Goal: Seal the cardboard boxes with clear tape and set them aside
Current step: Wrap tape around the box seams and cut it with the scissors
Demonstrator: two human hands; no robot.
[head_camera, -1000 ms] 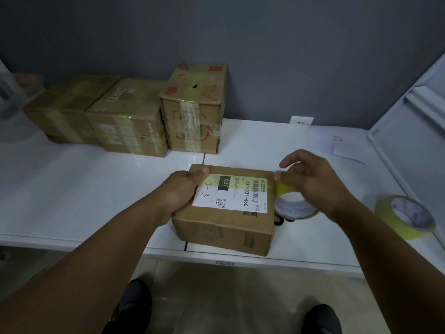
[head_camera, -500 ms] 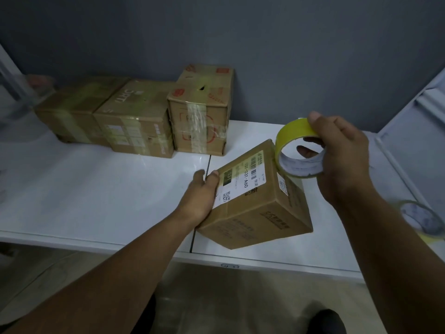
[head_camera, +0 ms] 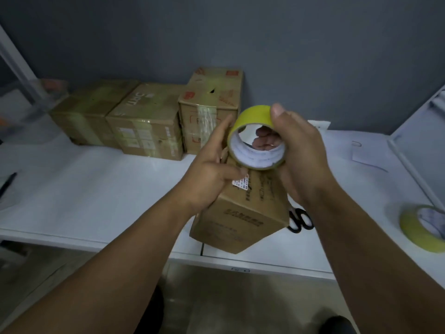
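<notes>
Right hand point(head_camera: 305, 155) is curled round the tape roll point(head_camera: 256, 138), thumb on the yellow outer band, fingers showing through the core. The roll is held up, core facing me, just above the top end of the cardboard box point(head_camera: 243, 208).

Left hand point(head_camera: 212, 172) holds the box's upper left side, thumb across the face near the small label, fingers reaching up beside the roll. The box stands tilted, a lower corner down near the front edge of the desk point(head_camera: 96, 189). I cannot tell whether that corner bears weight or the hand carries it.

Handling, my read:
- Box: one hand props it at an angle, so probably light. Stiff walls, edges dented; take hold across opposite faces, not by the flaps.
- Roll: rigid ring, slick outside, sticky once the end is lifted. The core is the sure hold. Free end not visible.

Roll and box touch or nearly so, at the box's top edge, between the two hands.

Three taped boxes point(head_camera: 147, 121) sit in a row against the wall, well behind. A second tape roll point(head_camera: 419, 227) lies at the right desk edge. Black scissors point(head_camera: 299, 220) poke out just behind the box.
</notes>
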